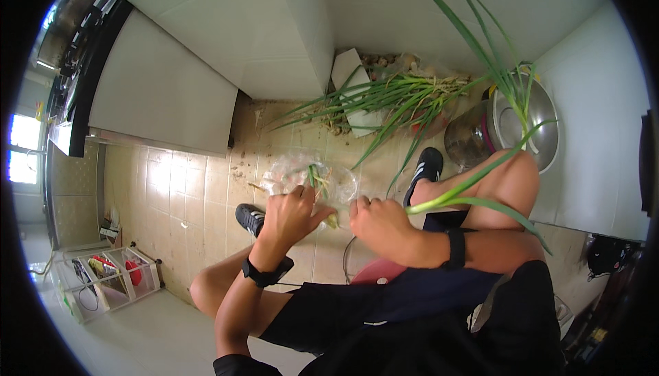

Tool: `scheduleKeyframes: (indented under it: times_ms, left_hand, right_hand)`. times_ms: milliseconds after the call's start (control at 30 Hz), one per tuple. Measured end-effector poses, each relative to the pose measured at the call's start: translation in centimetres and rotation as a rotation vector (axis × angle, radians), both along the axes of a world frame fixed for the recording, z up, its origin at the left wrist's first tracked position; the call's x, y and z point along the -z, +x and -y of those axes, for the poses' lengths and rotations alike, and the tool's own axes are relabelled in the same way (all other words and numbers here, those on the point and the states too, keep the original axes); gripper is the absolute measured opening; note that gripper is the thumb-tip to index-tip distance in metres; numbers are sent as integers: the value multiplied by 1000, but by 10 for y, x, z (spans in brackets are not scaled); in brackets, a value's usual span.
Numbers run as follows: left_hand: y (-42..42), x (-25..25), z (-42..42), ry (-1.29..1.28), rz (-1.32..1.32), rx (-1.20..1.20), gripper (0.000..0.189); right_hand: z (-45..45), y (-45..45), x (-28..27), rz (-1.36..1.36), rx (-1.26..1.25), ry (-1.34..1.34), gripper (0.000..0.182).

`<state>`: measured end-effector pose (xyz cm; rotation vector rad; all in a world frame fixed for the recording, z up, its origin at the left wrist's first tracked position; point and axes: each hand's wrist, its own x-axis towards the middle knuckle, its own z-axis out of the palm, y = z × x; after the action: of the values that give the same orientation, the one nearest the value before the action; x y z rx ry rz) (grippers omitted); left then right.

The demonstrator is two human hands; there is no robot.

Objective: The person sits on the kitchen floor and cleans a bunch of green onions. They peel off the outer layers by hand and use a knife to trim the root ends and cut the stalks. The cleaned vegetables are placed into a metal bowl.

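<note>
My right hand is closed around the pale stem of a green onion, whose green leaves reach right over my forearm and knee. To its left, my left hand has its thumb and fingers at the root end of the stem, with a yellowish bit of peel by the thumb; its exact hold is hard to tell. Beyond my left hand, trimmed green and root pieces lie on a clear plastic bag on the floor. A stainless steel bowl holds another green onion with long leaves.
A large bunch of green onions lies by the wall over a white box. A metal pot stands under the bowl. White cabinets rise at the left, and a wheeled rack stands at the lower left.
</note>
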<state>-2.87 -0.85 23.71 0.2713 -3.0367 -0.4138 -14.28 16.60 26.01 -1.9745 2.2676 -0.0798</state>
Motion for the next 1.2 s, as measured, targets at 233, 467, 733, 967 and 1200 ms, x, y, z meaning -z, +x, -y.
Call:
scheduleKeyframes:
  times_ms: [233,467,733,967,1200]
  left_hand:
    - [-11,1,-16,50,145,153,41]
    - [-37,4,-20,173,275,184,33]
    - [-52,6,-30,-19,225,233,30]
    - [-43,-17,0,235,175,277,28]
    - [-22,-22,15,278,164,211,25]
  right_hand:
    - [-14,11,-14,-44,91,8,12]
    - [-15,4,-6,-13,206,110,5]
    - [-20,-24,6,101,141,53,13]
    - [-29,-35,0,205,94,35,14]
    - [-29,-32,15,219,47,-152,22]
